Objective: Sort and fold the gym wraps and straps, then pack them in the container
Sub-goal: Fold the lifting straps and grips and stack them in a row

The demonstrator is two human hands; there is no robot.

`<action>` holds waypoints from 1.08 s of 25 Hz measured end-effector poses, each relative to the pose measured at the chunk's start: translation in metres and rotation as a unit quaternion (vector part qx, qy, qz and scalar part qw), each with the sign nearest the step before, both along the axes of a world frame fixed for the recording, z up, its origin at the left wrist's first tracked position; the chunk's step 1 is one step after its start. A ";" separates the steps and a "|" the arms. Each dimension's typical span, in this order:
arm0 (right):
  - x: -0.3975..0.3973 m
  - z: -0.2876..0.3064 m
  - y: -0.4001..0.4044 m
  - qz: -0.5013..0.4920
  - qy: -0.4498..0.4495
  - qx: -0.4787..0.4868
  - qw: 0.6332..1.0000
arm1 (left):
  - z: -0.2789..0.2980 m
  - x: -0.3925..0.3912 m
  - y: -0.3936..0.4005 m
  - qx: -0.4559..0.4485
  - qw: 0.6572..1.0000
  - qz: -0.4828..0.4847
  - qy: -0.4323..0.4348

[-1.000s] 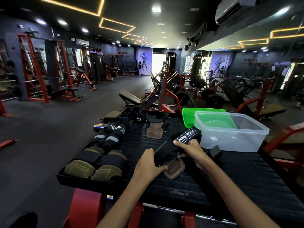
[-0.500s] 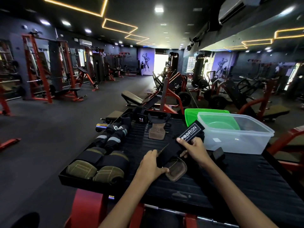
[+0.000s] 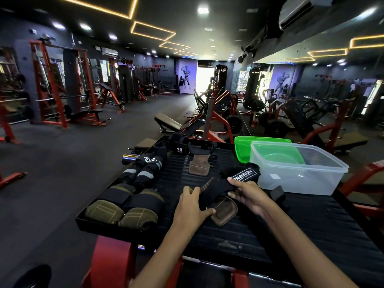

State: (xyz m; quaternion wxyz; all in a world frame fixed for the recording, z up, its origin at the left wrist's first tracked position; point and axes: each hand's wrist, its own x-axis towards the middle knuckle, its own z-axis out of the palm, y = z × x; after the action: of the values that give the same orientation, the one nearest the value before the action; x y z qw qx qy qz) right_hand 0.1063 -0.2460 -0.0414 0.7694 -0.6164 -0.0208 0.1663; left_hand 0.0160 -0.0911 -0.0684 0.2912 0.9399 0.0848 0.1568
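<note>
A black lifting grip [image 3: 216, 193] with a brown leather pad and a white-lettered label lies on the black ribbed platform [image 3: 291, 225]. My left hand [image 3: 192, 206] presses on its left side and the pad. My right hand [image 3: 248, 195] grips its strap just under the label. A clear plastic container [image 3: 299, 171] stands at the right, with a green lid [image 3: 245, 147] leaning behind it. A second brown-padded grip [image 3: 198, 163] lies further back. Olive and black wraps [image 3: 116, 210] and black-and-grey rolled wraps [image 3: 143, 171] sit in rows at the left.
A small black piece [image 3: 277, 194] lies in front of the container. The platform rests on a red frame [image 3: 112, 262]. Benches, red racks and weight machines fill the gym floor beyond. A chrome bar end [image 3: 127, 157] sticks out at the platform's far left.
The labelled strap end has dropped lower and flatter toward the platform under my right hand. My left hand stays pressed on the grip.
</note>
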 end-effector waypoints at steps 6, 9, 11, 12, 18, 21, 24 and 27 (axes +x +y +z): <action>-0.020 0.003 0.011 -0.002 -0.262 -0.057 0.963 | 0.009 0.000 0.004 -0.488 0.871 -0.053 0.010; -0.032 -0.005 0.015 0.072 -0.379 -0.159 0.909 | 0.012 0.002 0.014 -0.731 0.676 -0.092 0.016; -0.039 -0.014 0.016 0.127 -0.474 -0.235 0.839 | 0.012 0.003 0.016 -0.695 0.715 -0.079 0.012; -0.042 -0.017 0.016 0.144 -0.493 -0.260 0.817 | 0.011 0.003 0.015 -0.663 0.746 -0.062 0.010; -0.041 -0.014 0.009 0.081 -0.461 -0.230 0.853 | 0.010 0.000 0.010 -0.614 0.782 -0.102 0.038; -0.042 -0.010 0.011 0.044 -0.440 -0.224 0.868 | 0.012 -0.002 0.010 -0.612 0.782 -0.115 0.025; -0.042 -0.010 0.011 0.051 -0.413 -0.205 0.886 | 0.014 -0.004 0.008 -0.619 0.776 -0.118 0.012; -0.044 -0.009 0.010 0.066 -0.392 -0.169 0.902 | 0.013 -0.007 0.008 -0.613 0.780 -0.125 0.017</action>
State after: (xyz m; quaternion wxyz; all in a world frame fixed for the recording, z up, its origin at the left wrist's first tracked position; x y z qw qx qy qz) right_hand 0.0628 -0.2355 -0.0501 0.5704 -0.7499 -0.3330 -0.0372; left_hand 0.0092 -0.0836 -0.0552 0.8213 0.5680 0.0501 0.0180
